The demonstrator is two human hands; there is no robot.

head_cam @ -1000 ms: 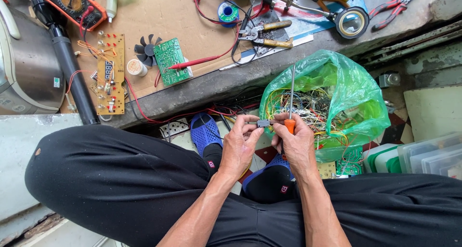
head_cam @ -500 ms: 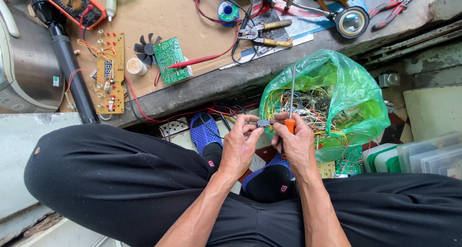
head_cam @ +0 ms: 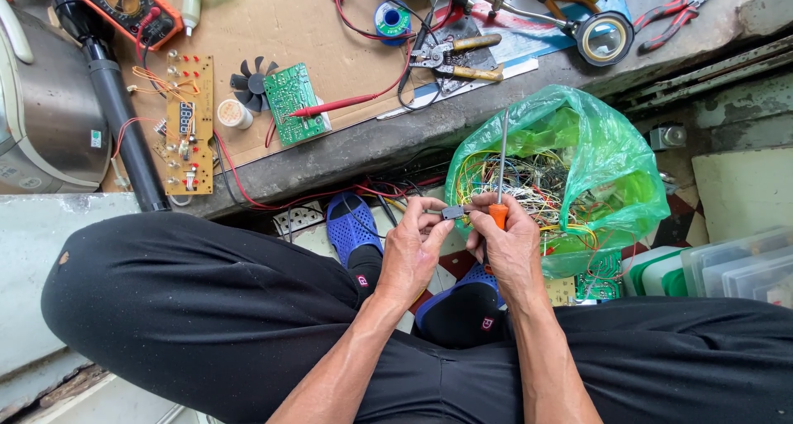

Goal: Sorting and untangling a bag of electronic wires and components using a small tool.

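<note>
The left hand (head_cam: 410, 251) pinches a small dark part (head_cam: 451, 213) between thumb and fingertips, its grip closed on it. The right hand (head_cam: 508, 246) is closed around a screwdriver (head_cam: 500, 168) by its orange handle, the thin metal shaft standing up toward 12 o'clock. The 2 hands meet just above the knees, the part touching the screwdriver's handle end.

At 1 o'clock from the hands sits a green bag (head_cam: 595, 151), open at the top and packed with a tangle of thin wires (head_cam: 529, 184) in yellow, white and other colours. The screwdriver shaft crosses in front of its mouth. At 3 o'clock, low at the right edge, stand clear plastic boxes (head_cam: 735, 267); what they hold cannot be told. A green board (head_cam: 603, 277) lies just under the bag.

At 12 o'clock runs the table (head_cam: 273, 11), covered with cardboard. On it, toward 10 o'clock, lie a long yellow circuit board (head_cam: 188, 123), a small black fan (head_cam: 252, 81) and a green circuit board (head_cam: 293, 102), with a red probe (head_cam: 330, 107) beside it. A multimeter (head_cam: 124, 1) sits at the far 10 o'clock corner. Nearer 12 o'clock are a solder spool (head_cam: 391, 18) and pliers (head_cam: 458, 59); a magnifier (head_cam: 605, 37) lies at 1 o'clock.

Below the hands, 2 feet in blue slippers (head_cam: 351, 226) rest on the floor.
</note>
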